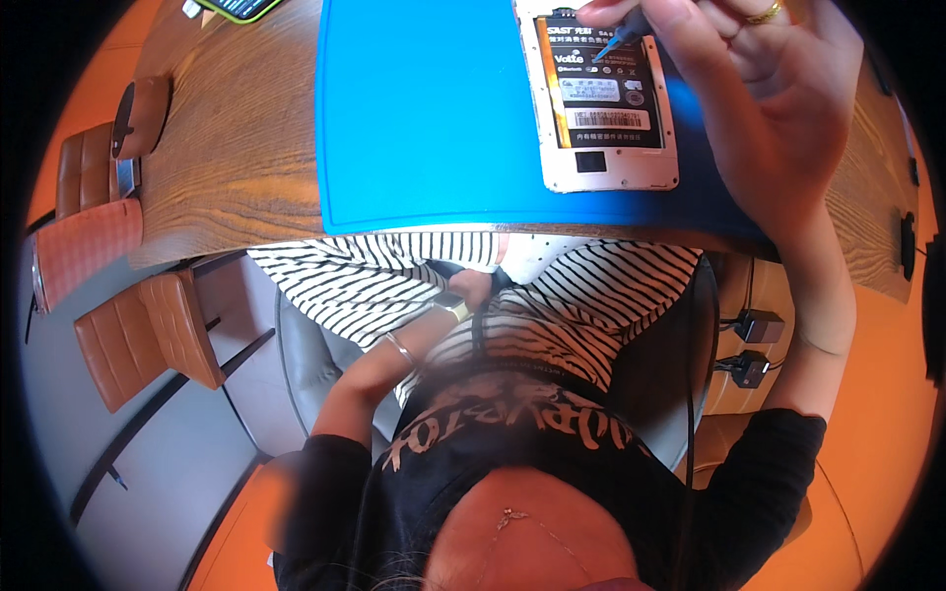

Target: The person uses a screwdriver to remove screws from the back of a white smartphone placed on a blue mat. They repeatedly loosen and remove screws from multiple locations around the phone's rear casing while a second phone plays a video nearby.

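My right hand (768,81) pinches a small screwdriver (628,31) with a dark body and a thin blue tip. The tip points down left over the black battery (602,96) of an opened phone (606,173). The phone has a white frame with small screw holes and an orange strip along the battery's left side. It rests on a blue mat (421,118), and its top runs out of view. My left hand (471,287) is low in my lap, near my striped trousers, below the table edge; its fingers are partly hidden and I cannot tell whether it holds anything.
The mat's near edge lies along the rim of a wooden table (229,148). A device with a green edge (255,11) lies at the top left. Brown chairs (148,340) stand to the left. Black power adapters (757,325) hang or sit below the table at the right.
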A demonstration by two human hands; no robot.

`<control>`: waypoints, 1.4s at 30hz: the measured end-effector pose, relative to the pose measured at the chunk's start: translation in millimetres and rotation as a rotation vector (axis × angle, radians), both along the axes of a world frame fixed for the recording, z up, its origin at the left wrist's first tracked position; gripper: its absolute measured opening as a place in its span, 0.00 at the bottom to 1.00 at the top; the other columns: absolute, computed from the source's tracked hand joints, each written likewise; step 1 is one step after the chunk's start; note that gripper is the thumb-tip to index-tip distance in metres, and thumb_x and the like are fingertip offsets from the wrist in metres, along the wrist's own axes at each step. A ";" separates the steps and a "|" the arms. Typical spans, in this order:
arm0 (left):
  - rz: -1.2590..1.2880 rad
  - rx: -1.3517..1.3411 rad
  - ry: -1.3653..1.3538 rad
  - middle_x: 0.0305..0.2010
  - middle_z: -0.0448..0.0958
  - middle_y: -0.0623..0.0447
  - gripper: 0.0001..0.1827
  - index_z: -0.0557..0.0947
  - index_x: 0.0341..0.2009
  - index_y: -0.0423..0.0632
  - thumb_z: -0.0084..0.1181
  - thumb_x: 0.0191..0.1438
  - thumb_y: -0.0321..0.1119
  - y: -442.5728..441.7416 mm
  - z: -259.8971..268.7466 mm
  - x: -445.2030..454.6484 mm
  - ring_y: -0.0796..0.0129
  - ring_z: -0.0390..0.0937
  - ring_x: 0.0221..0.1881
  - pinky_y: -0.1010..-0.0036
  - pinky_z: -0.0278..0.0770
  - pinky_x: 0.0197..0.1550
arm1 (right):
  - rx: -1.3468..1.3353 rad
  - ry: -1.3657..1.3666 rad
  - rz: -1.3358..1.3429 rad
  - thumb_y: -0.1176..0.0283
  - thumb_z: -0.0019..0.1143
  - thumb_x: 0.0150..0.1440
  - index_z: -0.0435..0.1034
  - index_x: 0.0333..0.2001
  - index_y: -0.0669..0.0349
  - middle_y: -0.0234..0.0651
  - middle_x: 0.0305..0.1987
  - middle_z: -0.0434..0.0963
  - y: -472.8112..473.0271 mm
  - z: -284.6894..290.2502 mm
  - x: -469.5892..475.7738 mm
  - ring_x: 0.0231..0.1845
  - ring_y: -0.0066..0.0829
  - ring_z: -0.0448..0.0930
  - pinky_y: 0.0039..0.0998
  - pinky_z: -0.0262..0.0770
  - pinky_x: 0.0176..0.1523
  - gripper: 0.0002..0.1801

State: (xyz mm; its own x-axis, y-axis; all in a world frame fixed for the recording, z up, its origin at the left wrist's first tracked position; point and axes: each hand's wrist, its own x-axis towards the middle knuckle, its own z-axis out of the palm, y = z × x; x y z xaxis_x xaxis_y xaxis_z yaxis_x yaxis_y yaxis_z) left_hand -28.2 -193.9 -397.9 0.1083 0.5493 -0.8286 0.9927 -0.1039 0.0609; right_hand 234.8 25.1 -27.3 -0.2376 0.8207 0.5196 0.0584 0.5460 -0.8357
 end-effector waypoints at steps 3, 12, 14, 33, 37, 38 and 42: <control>0.092 0.092 -0.181 0.37 0.83 0.44 0.10 0.85 0.35 0.49 0.54 0.54 0.37 2.8 27.7 -1.3 0.50 0.82 0.37 0.59 0.79 0.37 | 0.019 0.011 0.007 0.88 0.47 0.58 0.36 0.65 0.74 0.56 0.60 0.63 0.4 -1.2 -1.6 0.39 0.31 0.82 0.28 0.81 0.43 0.38; 0.284 0.309 -0.839 0.23 0.80 0.48 0.07 0.84 0.34 0.40 0.57 0.59 0.29 50.7 242.8 -21.9 0.69 0.77 0.19 0.75 0.73 0.24 | 0.224 -0.107 0.214 0.85 0.45 0.61 0.33 0.67 0.65 0.54 0.47 0.72 -11.9 30.6 4.2 0.40 0.35 0.82 0.34 0.79 0.47 0.38; 0.298 0.232 -0.917 0.27 0.82 0.49 0.05 0.85 0.35 0.41 0.59 0.55 0.26 64.2 313.0 -33.3 0.70 0.79 0.23 0.75 0.75 0.27 | 0.209 -0.237 0.199 0.83 0.42 0.63 0.33 0.68 0.61 0.52 0.41 0.77 -22.0 39.2 10.2 0.41 0.36 0.81 0.37 0.78 0.49 0.37; -0.469 1.366 -0.860 0.40 0.73 0.51 0.11 0.86 0.42 0.49 0.60 0.53 0.31 240.9 445.0 22.4 0.59 0.77 0.36 0.65 0.76 0.41 | 0.158 -0.308 0.107 0.88 0.40 0.60 0.32 0.67 0.58 0.54 0.44 0.75 -99.8 89.1 13.1 0.41 0.36 0.80 0.37 0.77 0.49 0.38; -0.461 1.346 -0.914 0.41 0.74 0.50 0.11 0.85 0.43 0.48 0.58 0.56 0.31 239.6 441.2 20.8 0.58 0.77 0.36 0.66 0.75 0.41 | 0.165 -0.331 0.100 0.87 0.40 0.61 0.32 0.67 0.59 0.55 0.43 0.76 -102.5 91.0 17.9 0.40 0.37 0.81 0.38 0.78 0.48 0.37; -0.429 1.317 -0.949 0.41 0.74 0.49 0.10 0.85 0.43 0.47 0.57 0.57 0.31 240.6 440.7 19.8 0.58 0.77 0.36 0.67 0.75 0.41 | 0.163 -0.327 0.089 0.86 0.41 0.61 0.32 0.67 0.59 0.54 0.43 0.76 -101.2 90.0 18.9 0.40 0.37 0.81 0.38 0.77 0.48 0.37; -0.362 1.295 -0.997 0.41 0.74 0.48 0.10 0.84 0.44 0.46 0.55 0.59 0.30 242.4 446.2 15.7 0.57 0.77 0.37 0.66 0.74 0.41 | 0.137 -0.268 0.015 0.84 0.43 0.62 0.32 0.67 0.58 0.53 0.41 0.76 -92.9 86.4 17.0 0.40 0.37 0.81 0.39 0.77 0.48 0.37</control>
State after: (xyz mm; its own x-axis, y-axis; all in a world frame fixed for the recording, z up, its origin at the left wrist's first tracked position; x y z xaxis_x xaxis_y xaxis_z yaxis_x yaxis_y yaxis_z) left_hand -12.5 48.5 48.3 0.5431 0.5997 0.5878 0.5359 -0.7864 0.3072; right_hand 251.8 -67.7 59.1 -0.3930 0.7428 0.5420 0.2580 0.6548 -0.7104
